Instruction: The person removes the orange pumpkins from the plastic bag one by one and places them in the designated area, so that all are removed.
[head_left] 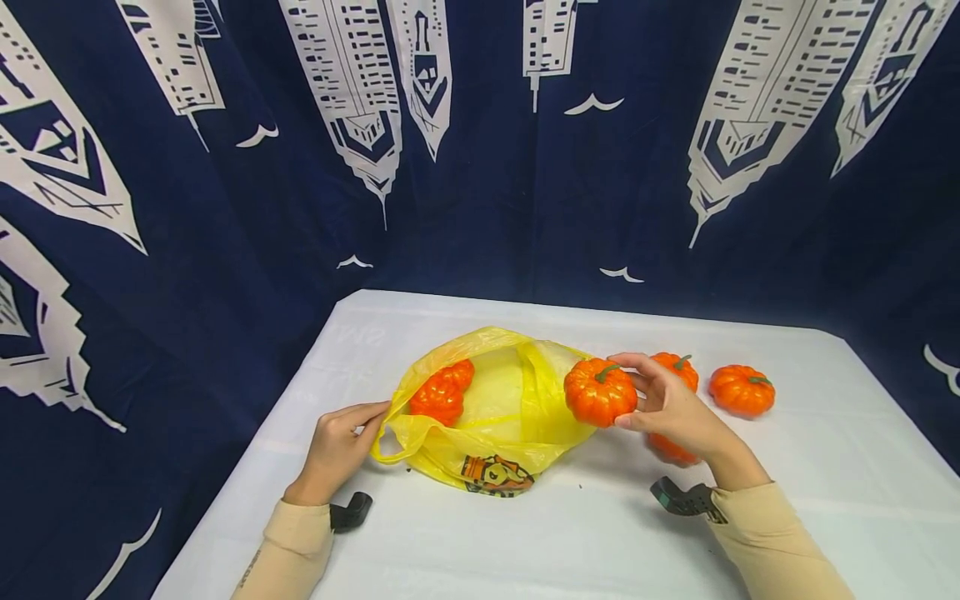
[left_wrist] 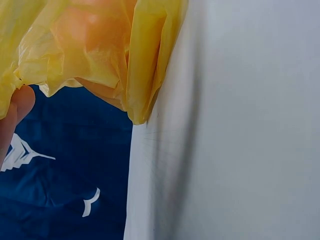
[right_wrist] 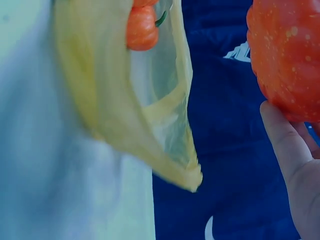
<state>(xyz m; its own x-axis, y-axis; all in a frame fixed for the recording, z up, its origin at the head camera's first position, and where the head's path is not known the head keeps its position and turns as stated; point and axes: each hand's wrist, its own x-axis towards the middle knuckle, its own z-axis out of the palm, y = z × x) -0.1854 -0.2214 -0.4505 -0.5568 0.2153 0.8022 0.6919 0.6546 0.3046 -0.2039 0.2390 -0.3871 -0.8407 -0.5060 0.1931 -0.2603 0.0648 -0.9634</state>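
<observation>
A yellow plastic bag [head_left: 495, 442] lies on the table with its mouth spread wide. Its left edge is pinched by my left hand [head_left: 339, 442], whose fingertips also show at the bag in the left wrist view. Orange pumpkins [head_left: 442, 393] sit inside, on the left of the bag. My right hand [head_left: 678, 412] grips another small orange pumpkin [head_left: 600, 392] with a green stem, thumb below and fingers behind. It overlaps the bag's right edge in the head view. In the right wrist view that pumpkin [right_wrist: 287, 57] is beside the open bag.
Behind my right hand more pumpkins lie on the table, one [head_left: 675, 367] partly covered by the fingers and one [head_left: 671, 450] below the hand. Another pumpkin [head_left: 742, 391] stands farther right. A dark blue curtain [head_left: 480, 208] with white buildings hangs behind the white table [head_left: 465, 550].
</observation>
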